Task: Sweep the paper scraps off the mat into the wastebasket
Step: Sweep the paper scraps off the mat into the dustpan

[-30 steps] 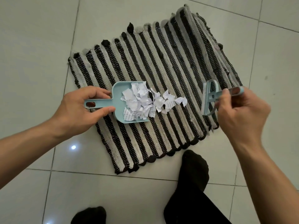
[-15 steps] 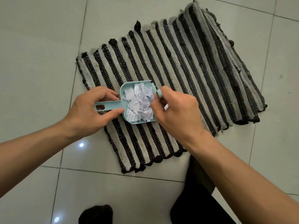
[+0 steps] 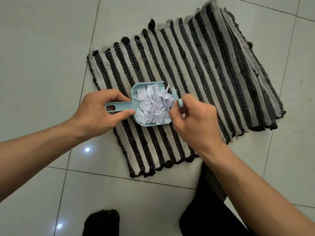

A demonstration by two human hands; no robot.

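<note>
A black and white striped mat (image 3: 204, 74) lies on the tiled floor. On its near left part rests a small light-blue dustpan (image 3: 134, 92), and my left hand (image 3: 100, 113) grips its handle. White paper scraps (image 3: 154, 103) are heaped inside the pan. My right hand (image 3: 194, 121) holds a small light-blue brush (image 3: 176, 99) pressed against the pan's open right edge, right at the scraps. No wastebasket shows in this view.
Pale glossy floor tiles (image 3: 42, 48) surround the mat on all sides. My dark-socked foot (image 3: 100, 222) and dark trouser leg (image 3: 209, 215) are at the bottom, just below the mat's near edge.
My right hand swept the brush leftward from the mat's right side to the dustpan, pushing the loose scraps into it. The left hand kept the pan in place.
</note>
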